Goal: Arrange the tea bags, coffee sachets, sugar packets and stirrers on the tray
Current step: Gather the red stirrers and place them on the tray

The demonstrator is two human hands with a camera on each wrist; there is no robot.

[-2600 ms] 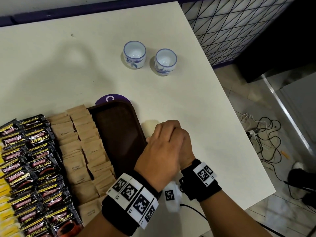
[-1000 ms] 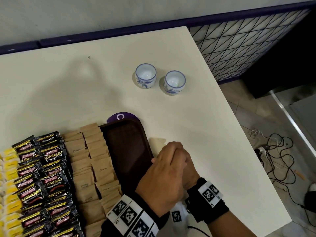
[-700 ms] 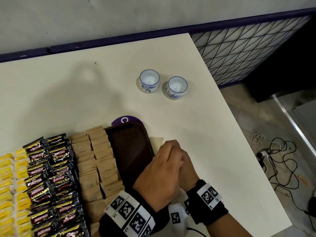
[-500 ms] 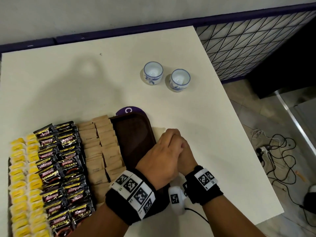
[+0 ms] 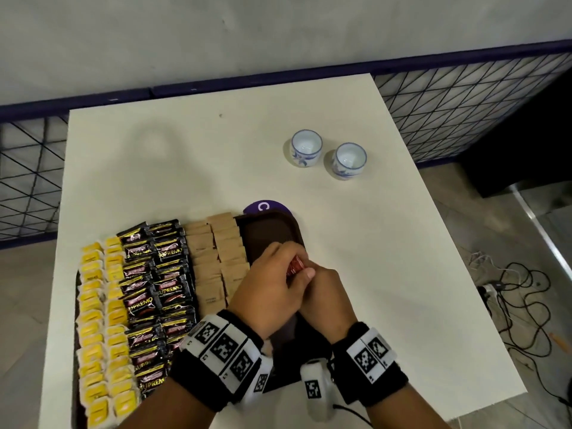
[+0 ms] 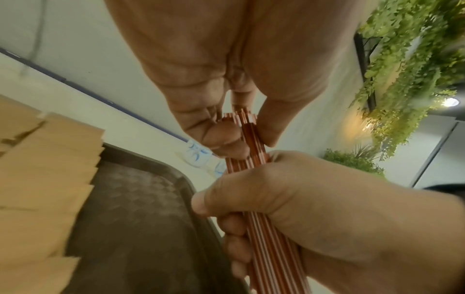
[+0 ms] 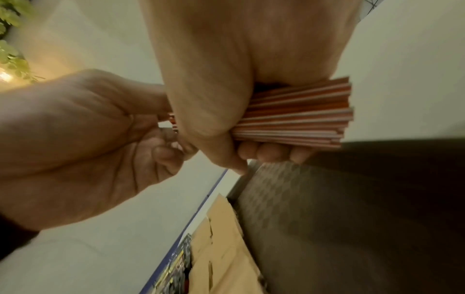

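Both hands hold one bundle of red-and-white striped stirrers (image 5: 294,268) just above the bare right strip of the brown tray (image 5: 266,230). My left hand (image 5: 272,274) pinches the bundle's far end, and in the left wrist view its fingertips (image 6: 226,139) close round the stirrers (image 6: 254,143). My right hand (image 5: 320,284) grips the bundle's middle in a fist, seen in the right wrist view on the stirrers (image 7: 297,119). On the tray, from left to right, lie rows of yellow tea bags (image 5: 102,305), black coffee sachets (image 5: 158,274) and brown sugar packets (image 5: 216,258).
Two blue-and-white cups (image 5: 306,147) (image 5: 349,159) stand on the white table (image 5: 185,168) beyond the tray. A purple disc (image 5: 266,207) peeks from under the tray's far edge. The table's right edge is near, with cables (image 5: 510,289) on the floor past it.
Both hands have moved left, from the table beside the tray to above its bare strip. The stirrers' end now shows between the fingers. The head view has pulled back.
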